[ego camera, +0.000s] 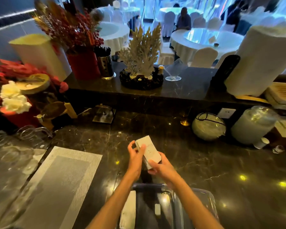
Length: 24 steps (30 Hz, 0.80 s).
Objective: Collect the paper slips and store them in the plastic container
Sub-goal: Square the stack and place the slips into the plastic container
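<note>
While gripped at both ends, stack of paper slips (148, 152) held above dark marble surface (205, 162): left hand (135, 156) closed on far end, right hand (161, 167) on near end. Just below, clear plastic container (203, 200). To left, woven placemat (59, 182).

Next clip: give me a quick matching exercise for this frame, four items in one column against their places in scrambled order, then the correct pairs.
Items
1. stack of paper slips
2. plastic container
3. woven placemat
4. coral ornament

Places
A. on the raised back ledge, in a dark round base
B. flat on the counter, left of the arms
C. held above the counter between the left hand and right hand
D. at the near edge of the counter, under the forearms

Pairs: 1-C, 2-D, 3-B, 4-A
</note>
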{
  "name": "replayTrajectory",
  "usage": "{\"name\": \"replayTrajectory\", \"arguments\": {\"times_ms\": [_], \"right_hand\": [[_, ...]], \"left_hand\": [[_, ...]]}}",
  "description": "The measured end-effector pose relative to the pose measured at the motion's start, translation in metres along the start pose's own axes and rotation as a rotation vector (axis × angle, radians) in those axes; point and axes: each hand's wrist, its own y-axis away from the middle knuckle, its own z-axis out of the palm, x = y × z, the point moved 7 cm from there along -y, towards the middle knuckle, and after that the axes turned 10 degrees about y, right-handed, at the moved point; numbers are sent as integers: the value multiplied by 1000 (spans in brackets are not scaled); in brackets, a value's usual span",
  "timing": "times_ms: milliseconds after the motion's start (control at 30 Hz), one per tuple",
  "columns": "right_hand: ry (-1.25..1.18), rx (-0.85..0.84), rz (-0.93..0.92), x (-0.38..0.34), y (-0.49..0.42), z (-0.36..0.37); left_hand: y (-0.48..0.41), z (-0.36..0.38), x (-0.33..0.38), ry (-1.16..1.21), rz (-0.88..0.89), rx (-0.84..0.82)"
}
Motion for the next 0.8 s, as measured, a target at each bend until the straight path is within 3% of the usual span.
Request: {"name": "replayTrajectory", "arguments": {"times_ms": [133,233,300,433,633,800], "right_hand": [[173,183,-6,22,25,24],[281,67,-10,35,43,26],[333,80,15,35,51,9],[87,259,38,20,61,-17],[-52,145,146,20,69,4],[-131,240,156,34,68,-4]], "left_hand": [[36,-3,-23,-104,-68,72],[51,-19,-21,-134,-98,37],[60,-24,-15,-135,-117,-4],[87,-14,-15,-247,-91,-132],[115,17,-51,-266,-162,-250],[120,13,-42,-323,-118,-331]]}}
